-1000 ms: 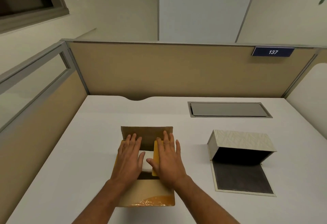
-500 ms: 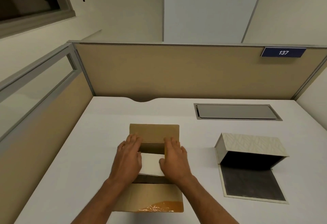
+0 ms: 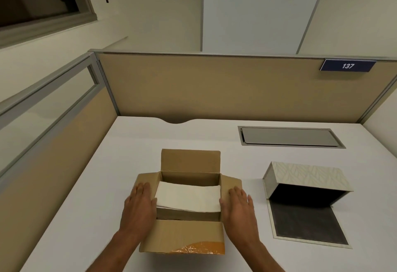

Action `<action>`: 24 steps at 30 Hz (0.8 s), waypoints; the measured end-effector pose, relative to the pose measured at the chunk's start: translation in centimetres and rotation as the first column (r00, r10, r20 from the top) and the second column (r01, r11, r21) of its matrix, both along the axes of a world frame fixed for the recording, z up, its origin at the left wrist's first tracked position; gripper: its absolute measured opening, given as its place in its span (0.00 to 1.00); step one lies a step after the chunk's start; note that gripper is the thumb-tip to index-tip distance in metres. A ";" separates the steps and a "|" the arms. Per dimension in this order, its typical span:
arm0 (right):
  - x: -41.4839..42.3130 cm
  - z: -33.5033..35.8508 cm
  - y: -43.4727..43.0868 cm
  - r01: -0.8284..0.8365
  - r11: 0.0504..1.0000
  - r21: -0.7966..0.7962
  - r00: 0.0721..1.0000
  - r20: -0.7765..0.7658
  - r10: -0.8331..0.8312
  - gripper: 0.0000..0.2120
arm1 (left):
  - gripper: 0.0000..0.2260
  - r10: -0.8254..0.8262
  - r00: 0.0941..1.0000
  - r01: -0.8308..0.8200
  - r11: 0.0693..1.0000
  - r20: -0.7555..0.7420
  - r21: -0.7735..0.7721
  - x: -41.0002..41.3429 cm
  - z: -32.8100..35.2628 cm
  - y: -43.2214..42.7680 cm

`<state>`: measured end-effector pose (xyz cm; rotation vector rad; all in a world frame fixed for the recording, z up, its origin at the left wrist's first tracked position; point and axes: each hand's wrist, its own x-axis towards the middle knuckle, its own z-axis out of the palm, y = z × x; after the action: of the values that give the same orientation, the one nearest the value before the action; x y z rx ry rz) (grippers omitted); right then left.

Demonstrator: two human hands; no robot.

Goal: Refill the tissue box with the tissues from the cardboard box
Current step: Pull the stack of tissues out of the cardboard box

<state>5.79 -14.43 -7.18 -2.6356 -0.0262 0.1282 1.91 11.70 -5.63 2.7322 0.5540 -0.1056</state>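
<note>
A brown cardboard box [image 3: 189, 235] stands open on the white desk, all its flaps folded outward. Inside lies a stack of white tissues [image 3: 189, 196]. My left hand [image 3: 139, 205] lies flat on the left side flap, fingers spread. My right hand [image 3: 238, 207] presses flat on the right side flap. Neither hand holds anything. To the right stands the pale patterned tissue box [image 3: 305, 177], open toward me, its dark inside empty and its lid lying flat on the desk in front.
A grey metal cable hatch [image 3: 287, 136] is set into the white desk [image 3: 107, 185] behind the tissue box. Beige partition walls [image 3: 214, 86] close off the back and left. A blue sign reading 137 [image 3: 348, 66] hangs at the back right.
My hands have moved apart from the middle of the cardboard box to its sides, spreading the two side flaps outward. The tissue stack is now uncovered.
</note>
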 end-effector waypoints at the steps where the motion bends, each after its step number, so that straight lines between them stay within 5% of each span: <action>1: -0.3 -0.1 0.4 0.042 0.995 0.090 0.998 -0.055 -0.037 0.27 | 0.24 0.034 0.999 -0.034 0.995 -0.001 -0.089 -0.1 -0.2 -0.4; 5: -0.9 0.1 2.1 0.184 0.904 0.386 0.969 -0.226 -0.100 0.23 | 0.21 0.111 0.993 -0.093 0.952 0.046 -0.293 0.0 -0.9 -1.2; 9: -0.8 0.0 2.5 0.228 0.848 0.478 0.957 -0.271 -0.104 0.22 | 0.20 0.156 0.985 -0.120 0.931 0.077 -0.346 0.2 -1.3 -1.6; 13: -0.4 -0.2 2.1 0.185 0.926 0.329 0.978 -0.149 -0.143 0.24 | 0.24 0.110 0.984 -0.077 0.973 0.140 -0.219 -0.1 -1.5 -1.9; 16: 0.1 0.8 2.7 0.090 0.964 0.251 0.986 0.113 -0.121 0.26 | 0.25 -0.094 0.952 0.114 0.992 0.291 -0.050 0.2 -1.0 -2.4; 18: 0.7 1.3 3.6 -0.038 0.967 0.253 0.983 0.183 -0.009 0.24 | 0.25 -0.219 0.939 0.240 0.969 0.266 -0.048 0.8 -1.0 -2.7; 24: 2.2 -0.1 5.4 -0.370 0.924 -0.097 0.929 -0.016 0.370 0.26 | 0.25 -0.274 0.960 0.278 0.956 0.052 -0.098 2.1 -2.1 -2.9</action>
<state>7.96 -9.00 -7.23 -2.6997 -0.5344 0.2599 4.01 8.75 -7.68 2.6856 0.1474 -0.1470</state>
